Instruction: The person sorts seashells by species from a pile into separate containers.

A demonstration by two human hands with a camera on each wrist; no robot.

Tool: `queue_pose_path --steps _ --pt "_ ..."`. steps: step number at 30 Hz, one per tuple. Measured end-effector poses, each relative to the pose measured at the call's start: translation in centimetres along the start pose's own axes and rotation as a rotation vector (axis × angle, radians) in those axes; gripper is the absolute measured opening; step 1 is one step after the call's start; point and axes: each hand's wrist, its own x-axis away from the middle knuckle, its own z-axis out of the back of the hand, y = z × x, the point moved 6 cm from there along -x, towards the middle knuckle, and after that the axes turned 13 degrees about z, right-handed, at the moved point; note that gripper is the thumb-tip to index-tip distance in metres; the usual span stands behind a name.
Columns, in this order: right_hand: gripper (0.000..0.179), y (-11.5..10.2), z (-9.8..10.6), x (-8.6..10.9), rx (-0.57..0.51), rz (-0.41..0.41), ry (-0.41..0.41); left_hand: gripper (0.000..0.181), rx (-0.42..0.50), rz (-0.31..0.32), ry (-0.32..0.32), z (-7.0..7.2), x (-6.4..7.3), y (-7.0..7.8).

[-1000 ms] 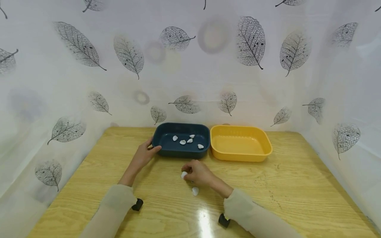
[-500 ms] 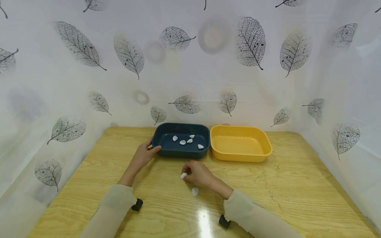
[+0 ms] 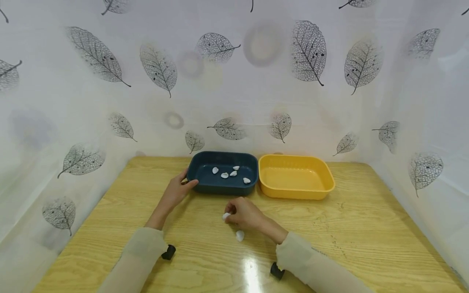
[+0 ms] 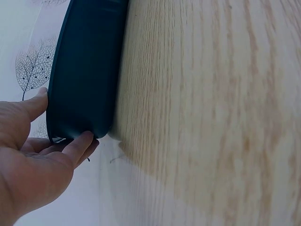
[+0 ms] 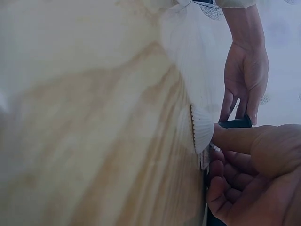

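My right hand [image 3: 246, 213] pinches a white seashell [image 3: 226, 216] between thumb and fingers, low over the table in front of the dark blue tray. A second seashell [image 3: 239, 235] lies on the wood just nearer to me, below that hand. In the right wrist view, a ribbed shell [image 5: 202, 129] shows right at the thumb tip, its scalloped edge towards the table. My left hand [image 3: 176, 190] grips the left end of the dark blue tray [image 3: 223, 189]. Its thumb is at the rim and its fingers lie along the end wall, as the left wrist view [image 4: 44, 160] shows.
Inside the dark blue tray lie several white seashells [image 3: 224, 175]. A yellow tray [image 3: 296, 193] stands close against its right side. Behind the wooden table [image 3: 366, 228] hangs a pale curtain [image 3: 234, 89] printed with leaves, which also closes off both sides.
My right hand has barely shifted, with the pinched seashell turning slightly between its fingertips. The left hand and both trays stay where they were.
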Motion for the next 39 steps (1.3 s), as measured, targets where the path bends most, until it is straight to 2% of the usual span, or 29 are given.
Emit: queue_pose_path --steps 5,9,12,24,31,35,39 --pt "0.011 0.3 0.1 0.0 -0.11 -0.012 -0.006 0.075 -0.008 0.0 0.007 0.1 0.0 0.0" --pt "0.007 0.7 0.4 0.2 -0.279 -0.084 -0.004 0.075 -0.006 0.006 0.004 0.1 0.0 0.0" --pt "0.01 0.7 1.0 0.2 -0.368 -0.12 0.021 0.076 0.005 0.01 0.002 0.1 0.0 0.0" --pt "0.018 0.8 4.1 -1.6 -0.548 -0.2 0.135 0.075 0.0 -0.009 -0.006 0.1 0.1 0.2" --pt "0.02 1.2 4.7 -2.4 -0.705 -0.241 0.195 0.074 -0.009 0.0 0.002 0.0 0.1 0.2" --pt "0.021 1.2 5.2 -2.5 -0.701 -0.255 0.211 0.074 -0.006 0.007 -0.001 0.0 0.1 0.2" --pt "0.02 1.7 5.9 -3.0 -0.713 -0.278 0.261 0.075 -0.003 0.012 0.002 0.1 0.2 0.1"
